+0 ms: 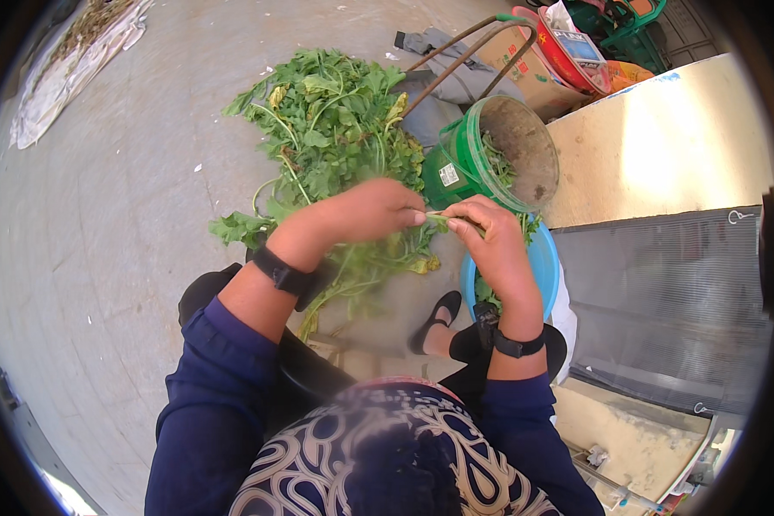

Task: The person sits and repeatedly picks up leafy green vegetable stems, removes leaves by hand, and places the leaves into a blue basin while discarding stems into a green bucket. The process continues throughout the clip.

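Both my hands meet in front of me at a thin green plant stem (436,218). My left hand (380,205), slightly blurred, pinches one end between thumb and fingertips. From the other side my right hand (488,232) grips the stem with thumb and forefinger. Beyond and beneath my left hand lies a large heap of leafy greens (335,116) on the floor, with some yellowed leaves. A green plastic bucket (451,158), tilted, stands just past my right hand and has some leaves inside. Partly under my right hand is a blue plastic basin (547,258) holding greens.
A rusty metal handle frame (448,68) with grey cloth lies behind the bucket. At the far right are a cardboard box (522,77), a red basin (558,55) and a pale wooden board (658,142). A white sheet (71,90) with dried plant matter lies far left. My shoe (435,322) is beside the blue basin.
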Demonstrator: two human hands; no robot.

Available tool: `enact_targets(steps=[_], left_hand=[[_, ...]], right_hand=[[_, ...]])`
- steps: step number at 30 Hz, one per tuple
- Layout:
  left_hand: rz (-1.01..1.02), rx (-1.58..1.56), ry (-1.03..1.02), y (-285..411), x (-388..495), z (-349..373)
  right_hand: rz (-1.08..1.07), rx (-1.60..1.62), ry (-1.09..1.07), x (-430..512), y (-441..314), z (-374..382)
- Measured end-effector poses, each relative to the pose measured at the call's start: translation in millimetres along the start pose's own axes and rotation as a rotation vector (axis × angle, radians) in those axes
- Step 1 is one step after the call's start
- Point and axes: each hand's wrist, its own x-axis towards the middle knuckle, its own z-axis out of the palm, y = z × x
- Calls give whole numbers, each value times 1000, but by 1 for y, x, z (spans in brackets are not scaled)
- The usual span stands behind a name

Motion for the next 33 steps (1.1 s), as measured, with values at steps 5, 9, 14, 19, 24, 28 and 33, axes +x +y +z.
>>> enact_targets(steps=[5,9,14,19,24,28,33], left_hand=[[44,-134,-51,1,0,-2],[18,-257,-86,2,1,0],[-16,-446,-92,11,2,1],[-7,-548,44,15,6,5],[-130,-585,268,6,11,4],[-205,-686,433,10,10,-2],[-166,-781,629,9,-1,-24]], right_hand=[[112,324,-58,-1,16,0],[149,502,-103,-4,26,-2],[257,847,-144,-8,32,14],[282,1141,-51,-9,34,47],[323,1149,-85,-6,42,60],[347,940,-143,-7,58,68],[474,921,58,-5,97,41]])
